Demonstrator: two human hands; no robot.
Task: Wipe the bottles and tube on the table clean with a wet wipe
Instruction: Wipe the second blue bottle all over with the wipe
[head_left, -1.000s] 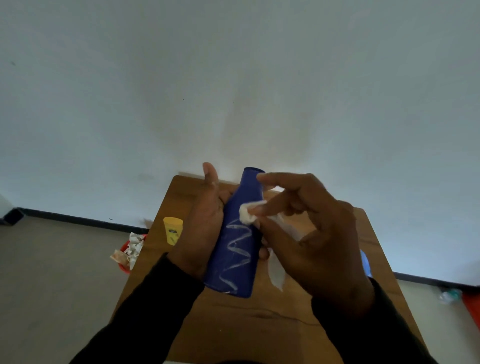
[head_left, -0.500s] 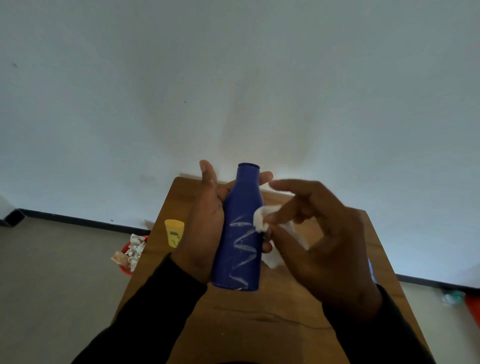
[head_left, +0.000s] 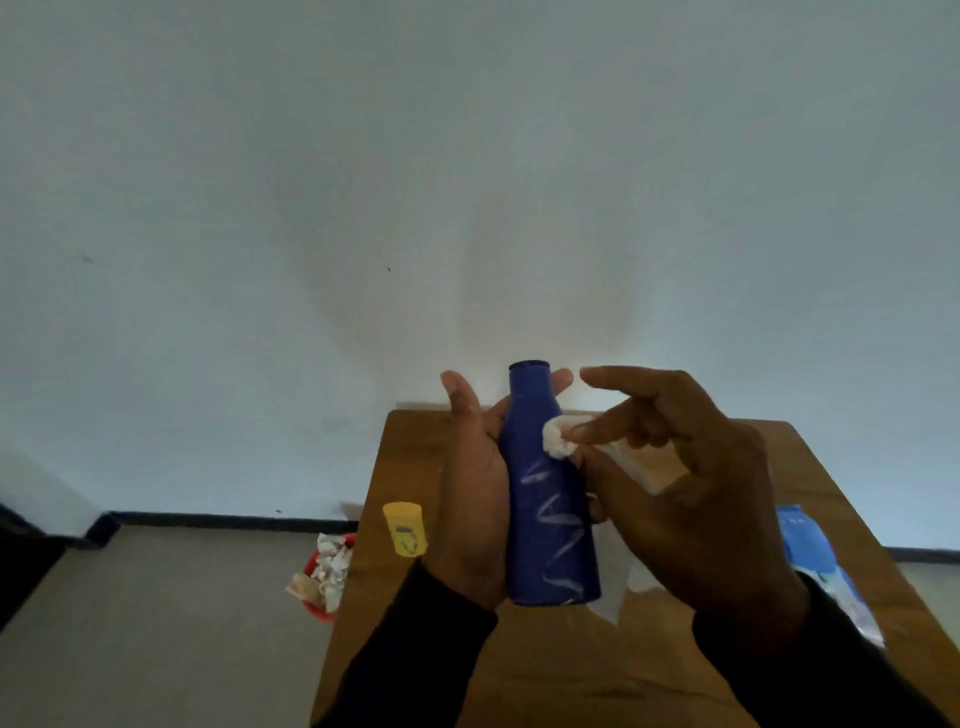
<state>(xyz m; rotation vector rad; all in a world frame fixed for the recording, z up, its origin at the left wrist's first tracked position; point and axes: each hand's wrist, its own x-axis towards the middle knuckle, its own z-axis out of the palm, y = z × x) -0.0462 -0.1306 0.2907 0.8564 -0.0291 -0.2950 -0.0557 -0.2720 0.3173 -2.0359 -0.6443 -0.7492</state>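
Hands are both up over the wooden table (head_left: 415, 457), so I'll place everything off the blue bottle (head_left: 550, 499). It's held upright above the table, cap end up, with white zigzag streaks running down its lower half. The left hand (head_left: 475, 499) is wrapped around the bottle's left side, thumb sticking up next to the neck and a fingertip peeking out past the neck on the far side, so it's clearly gripping the bottle. The right hand (head_left: 691, 499) is just right of the bottle, pinching a bunched-up white wet wipe (head_left: 558, 441) between thumb and a finger, with the index finger stretched out loose above it. The wad is pressed against the bottle's shoulder, just above the streaks, and the rest of the wipe trails down under the right palm. Left of the bottle, a small yellow bottle (head_left: 405, 529) stands on the table near its edge. Further left and lower, on the floor, there's a red bin (head_left: 323, 584) stuffed with crumpled wipes. Right of the bottle, past the right wrist, a blue wipes pack (head_left: 802, 540) lies on the table.
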